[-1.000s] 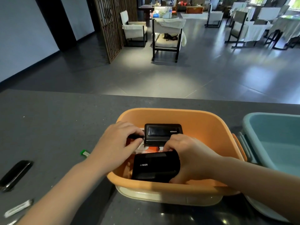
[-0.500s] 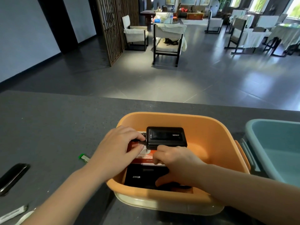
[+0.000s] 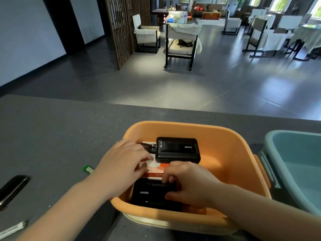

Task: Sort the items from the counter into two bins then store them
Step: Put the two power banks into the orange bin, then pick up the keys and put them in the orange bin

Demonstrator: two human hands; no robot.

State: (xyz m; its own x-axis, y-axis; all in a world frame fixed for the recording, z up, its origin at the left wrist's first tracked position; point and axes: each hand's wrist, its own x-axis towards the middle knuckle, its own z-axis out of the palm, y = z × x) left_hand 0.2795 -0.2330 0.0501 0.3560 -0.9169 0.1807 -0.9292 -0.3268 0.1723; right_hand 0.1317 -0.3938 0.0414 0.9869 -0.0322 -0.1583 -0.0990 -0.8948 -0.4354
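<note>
An orange bin [image 3: 191, 126] stands on the dark counter in front of me. Inside it, a black power bank [image 3: 177, 150] with a short cable lies at the far side, on an orange and white packet [image 3: 157, 168]. A second black power bank marked ANKER [image 3: 147, 193] lies at the near wall. My right hand [image 3: 189, 184] grips this near power bank, fingers curled over its far edge and thumb on its top. The fingers of my left hand [image 3: 121, 167] rest on the packet, beside the far bank's cable. An empty teal bin [image 3: 295, 153] stands to the right.
On the counter to the left lie a small green-capped item [image 3: 87, 169], a black oblong object [image 3: 13, 188] and a white pen [image 3: 13, 229]. The counter's far edge runs just behind the bins, with a tiled floor and chairs beyond.
My right hand has brought the near power bank down from a tilt to lie low at the bin's near wall. My left hand's fingers slid from the far bank's cable onto the packet.
</note>
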